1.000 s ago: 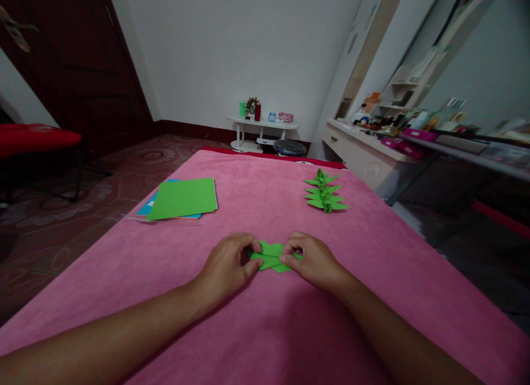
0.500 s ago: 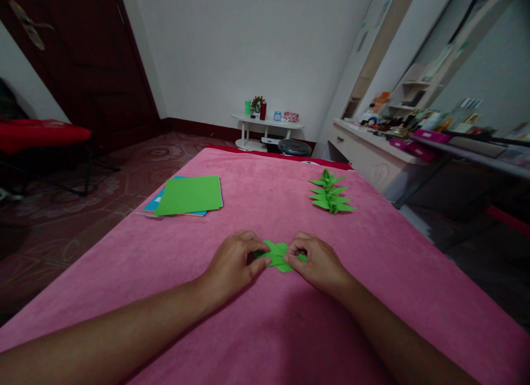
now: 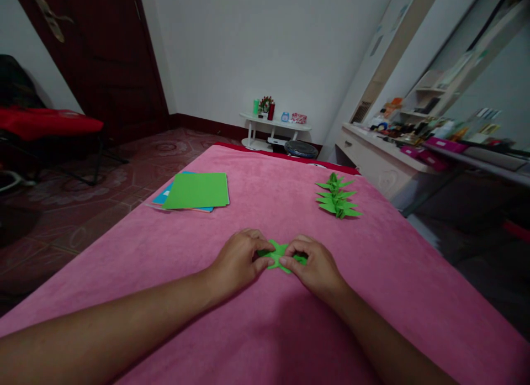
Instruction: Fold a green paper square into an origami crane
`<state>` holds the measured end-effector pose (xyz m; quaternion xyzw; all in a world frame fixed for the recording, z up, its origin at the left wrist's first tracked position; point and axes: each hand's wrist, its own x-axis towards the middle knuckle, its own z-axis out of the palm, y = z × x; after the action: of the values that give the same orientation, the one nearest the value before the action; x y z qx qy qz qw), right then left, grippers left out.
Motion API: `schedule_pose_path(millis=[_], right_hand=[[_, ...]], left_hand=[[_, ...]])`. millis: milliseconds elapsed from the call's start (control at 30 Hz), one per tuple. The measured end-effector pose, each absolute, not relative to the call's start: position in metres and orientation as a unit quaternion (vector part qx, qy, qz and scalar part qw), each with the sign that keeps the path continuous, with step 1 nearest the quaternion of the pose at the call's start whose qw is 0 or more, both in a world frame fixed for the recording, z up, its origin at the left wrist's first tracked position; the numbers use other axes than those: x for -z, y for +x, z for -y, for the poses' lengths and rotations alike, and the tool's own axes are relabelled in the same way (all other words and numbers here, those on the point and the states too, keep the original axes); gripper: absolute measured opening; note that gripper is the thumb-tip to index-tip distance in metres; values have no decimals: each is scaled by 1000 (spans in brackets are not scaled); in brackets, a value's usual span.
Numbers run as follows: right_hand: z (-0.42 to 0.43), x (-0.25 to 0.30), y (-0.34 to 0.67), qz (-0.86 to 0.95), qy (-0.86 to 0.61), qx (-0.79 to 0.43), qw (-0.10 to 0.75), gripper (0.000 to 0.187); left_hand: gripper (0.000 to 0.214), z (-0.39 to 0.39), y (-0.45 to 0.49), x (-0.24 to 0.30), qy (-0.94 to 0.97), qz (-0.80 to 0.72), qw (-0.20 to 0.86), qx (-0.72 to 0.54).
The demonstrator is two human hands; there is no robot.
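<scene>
Green, many-pointed folded paper (image 3: 279, 254) lies low on the pink plush cloth (image 3: 186, 247), directly in front of me and between both hands. My left hand (image 3: 240, 257) holds its left part in a narrow thumb-and-finger pinch; my right hand (image 3: 315, 263) pinches the right part the same way. These opposed grips presumably steady the paper against turning under fingertip pressure. A stack of flat coloured paper sheets (image 3: 197, 190), green uppermost over blue, sits ahead-left; spiky green folded-paper figures (image 3: 338, 197) form a row ahead-right. Both lie well apart from my hands, probably to leave working room.
</scene>
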<state>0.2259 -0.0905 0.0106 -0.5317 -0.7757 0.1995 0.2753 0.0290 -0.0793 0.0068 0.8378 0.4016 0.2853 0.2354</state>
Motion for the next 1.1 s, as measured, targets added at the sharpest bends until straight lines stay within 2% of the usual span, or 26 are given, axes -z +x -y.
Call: schedule_pose_path(millis=[600,933,1100], right_hand=[[91,-14,220,777,-561,-163,235,11],[92,-15,219,779,-562,-153,233,12],[92,-14,218,781,-559,-147,237,13]], left_hand=[[21,73,26,-2,814,-417,272,-299],[10,72,31,-1,808,-428,261,-311],[14,69,36,1,799,-458,234,-311]])
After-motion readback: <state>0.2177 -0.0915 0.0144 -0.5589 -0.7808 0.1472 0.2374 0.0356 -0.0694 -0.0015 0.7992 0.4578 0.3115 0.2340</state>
